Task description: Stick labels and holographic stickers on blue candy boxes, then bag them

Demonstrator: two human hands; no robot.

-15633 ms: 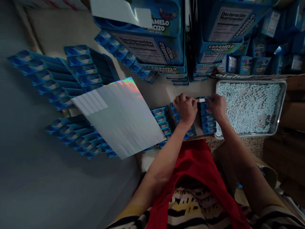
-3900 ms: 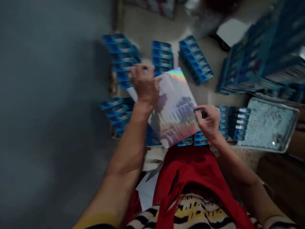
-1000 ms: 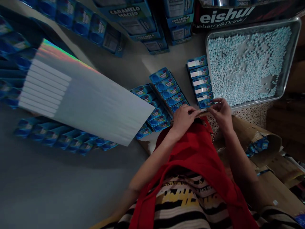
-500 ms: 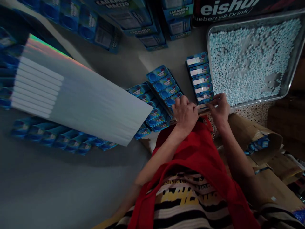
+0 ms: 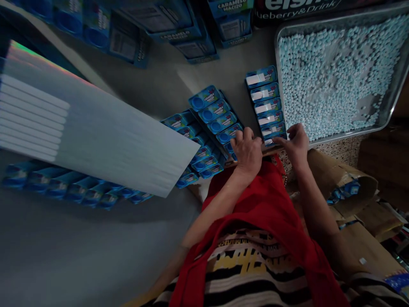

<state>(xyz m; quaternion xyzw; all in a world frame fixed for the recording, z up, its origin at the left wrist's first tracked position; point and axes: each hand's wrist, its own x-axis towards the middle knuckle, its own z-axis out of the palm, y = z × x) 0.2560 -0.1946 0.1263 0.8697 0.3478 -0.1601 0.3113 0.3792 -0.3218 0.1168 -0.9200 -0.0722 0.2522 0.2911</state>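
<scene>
A row of small blue candy boxes (image 5: pixel 267 106), each with a pale strip across its top, runs toward me beside the metal tray. At the near end lies the closest candy box (image 5: pixel 269 142), partly covered by my fingers. My left hand (image 5: pixel 246 150) is curled, its fingertips at that box's left end. My right hand (image 5: pixel 295 143) grips the right end, thumb lying over the top. Left of my left hand stand more blue candy boxes (image 5: pixel 213 111) in slanted rows, marked "Caramelo Macizo", without pale strips.
The metal tray (image 5: pixel 334 135) at right holds many pale blue candies (image 5: pixel 306 85). A large shiny sheet (image 5: pixel 128 140) with white strips at one end leans across boxes at left. Display cartons (image 5: pixel 194 47) stand behind. An open cardboard box (image 5: pixel 364 187) is below right.
The view has shifted slightly. My right thumb has moved left onto the nearest box, whose pale strip now lies on its top. My left hand stays at its left end.
</scene>
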